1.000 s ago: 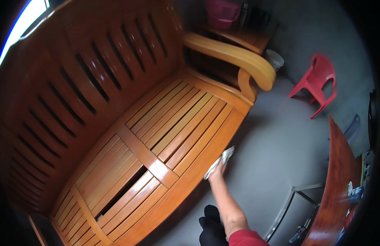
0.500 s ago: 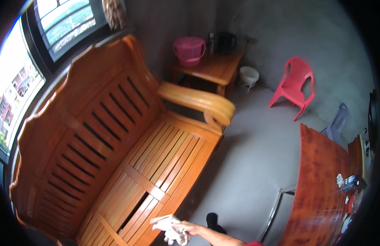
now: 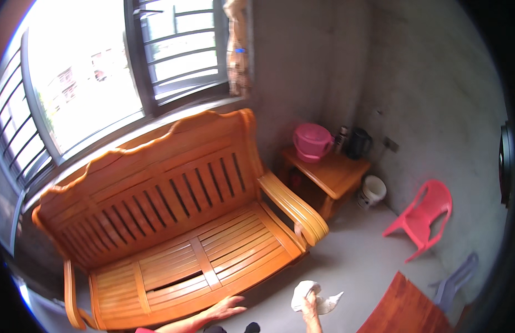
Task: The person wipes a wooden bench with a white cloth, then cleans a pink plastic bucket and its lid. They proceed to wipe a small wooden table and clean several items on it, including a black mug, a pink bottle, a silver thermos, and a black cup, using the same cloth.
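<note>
Grey walls (image 3: 440,111) meet in the corner, and bright light comes through the big window (image 3: 85,83). Under it I see a wood sofa (image 3: 203,260) with a dark gap (image 3: 175,281) in its seat. The person's right hand (image 3: 310,306) is holding a white cloth (image 3: 302,293), all bunched up, with one end sticking out. The cloth is over the grey floor (image 3: 352,258), out in front of the sofa. The left hand (image 3: 226,308) has its fingers spread, close to the sofa's front edge; I can't tell if it touches. In the corner, a pink bucket (image 3: 312,143) sits on a small bench (image 3: 331,178). Near that are a white bucket (image 3: 373,191) and a red chair (image 3: 425,213).
</note>
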Demonstrator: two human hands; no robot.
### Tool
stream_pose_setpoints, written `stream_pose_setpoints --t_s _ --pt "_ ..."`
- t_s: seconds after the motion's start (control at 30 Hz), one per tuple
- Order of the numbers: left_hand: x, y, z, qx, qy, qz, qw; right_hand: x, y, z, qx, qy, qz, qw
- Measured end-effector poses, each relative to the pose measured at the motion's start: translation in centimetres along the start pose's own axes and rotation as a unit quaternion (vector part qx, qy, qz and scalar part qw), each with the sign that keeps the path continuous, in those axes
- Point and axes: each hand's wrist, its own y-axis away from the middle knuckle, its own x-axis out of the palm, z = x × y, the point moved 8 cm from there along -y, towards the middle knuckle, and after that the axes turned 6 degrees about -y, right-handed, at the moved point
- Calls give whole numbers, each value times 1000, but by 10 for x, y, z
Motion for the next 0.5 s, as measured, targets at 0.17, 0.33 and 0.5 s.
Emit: stream_pose_setpoints --t_s 0.17,0.33,0.5 --pt "20 -75 -85 170 -35 -81 982 57 16 96 -90 -97 127 983" --pt "4 -94 -120 167 215 38 961 53 -4 133 -63 -278 142 948" --pt "-54 -89 -176 111 233 35 965 11 -39 166 -76 -325 65 940"
